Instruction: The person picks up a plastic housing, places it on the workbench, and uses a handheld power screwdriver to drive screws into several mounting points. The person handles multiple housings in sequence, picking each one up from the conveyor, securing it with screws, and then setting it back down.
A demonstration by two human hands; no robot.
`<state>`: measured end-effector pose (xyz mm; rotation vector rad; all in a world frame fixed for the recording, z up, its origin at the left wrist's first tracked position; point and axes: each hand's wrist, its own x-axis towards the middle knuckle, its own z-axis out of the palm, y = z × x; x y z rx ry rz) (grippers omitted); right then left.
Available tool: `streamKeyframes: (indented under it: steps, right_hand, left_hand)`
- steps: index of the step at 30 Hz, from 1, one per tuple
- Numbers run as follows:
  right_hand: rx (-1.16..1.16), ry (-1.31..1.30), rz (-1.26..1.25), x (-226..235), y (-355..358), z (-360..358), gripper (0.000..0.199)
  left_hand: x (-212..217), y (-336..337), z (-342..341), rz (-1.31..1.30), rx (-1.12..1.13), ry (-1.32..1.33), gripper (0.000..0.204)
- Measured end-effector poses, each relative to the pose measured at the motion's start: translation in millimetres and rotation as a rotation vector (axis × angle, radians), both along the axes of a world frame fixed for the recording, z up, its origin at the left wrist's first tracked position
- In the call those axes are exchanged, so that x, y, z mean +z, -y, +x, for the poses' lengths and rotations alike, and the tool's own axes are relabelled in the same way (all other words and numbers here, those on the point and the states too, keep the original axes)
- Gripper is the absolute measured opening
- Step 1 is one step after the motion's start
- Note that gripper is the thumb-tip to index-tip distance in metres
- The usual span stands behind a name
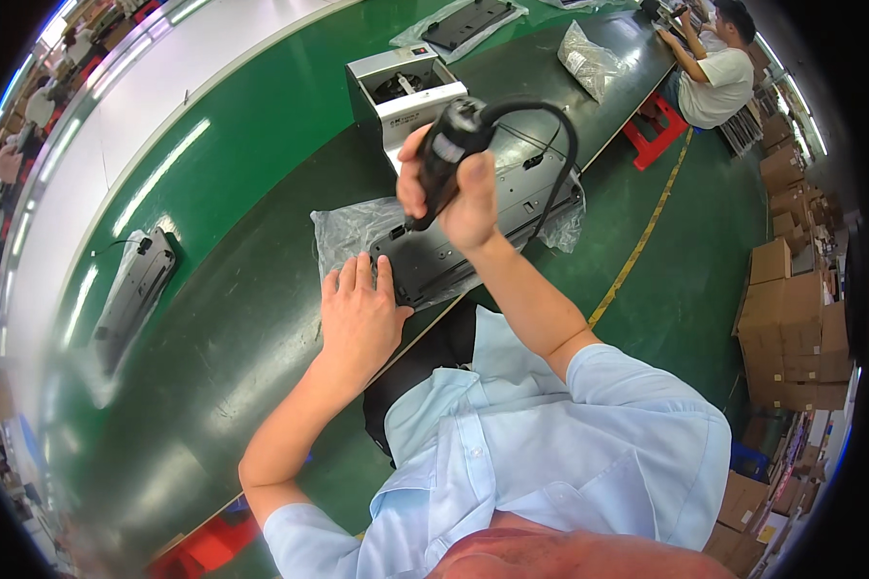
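Observation:
My right hand is wrapped round a black electric screwdriver, held tilted with its bit pointing down. The bit end is at the upper left part of a long black plastic panel; whether it touches a screw is too small to tell. A black cable loops from the tool's top off to the right. My left hand rests on the panel's left end with its fingers stretched out. Under the panel lies a clear plastic bag, spread on the dark workbench.
Behind the panel stands a metal screw feeder. Another panel with a wire lies on the green strip to the left. Farther along are a bagged part, a bagged black panel, a seated person and a red stool. Cardboard boxes are stacked right.

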<state>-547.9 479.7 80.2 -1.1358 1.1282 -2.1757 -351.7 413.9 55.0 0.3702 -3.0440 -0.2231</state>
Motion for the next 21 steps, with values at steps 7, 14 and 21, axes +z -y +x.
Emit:
streamKeyframes:
  steps: [7,14,21]
  right_hand:
    - [0.078,0.040,-0.010,-7,27,25,0.087]
    - [0.149,0.056,-0.016,-18,40,31,0.069]
    - [0.158,0.116,-0.064,-20,33,31,0.066]
  left_hand:
    - [-3,0,0,0.002,-0.009,-0.034,0.075]
    - [-2,1,-3,-0.005,-0.008,-0.037,0.074]
    - [-8,3,0,0.027,-0.015,-0.049,0.075]
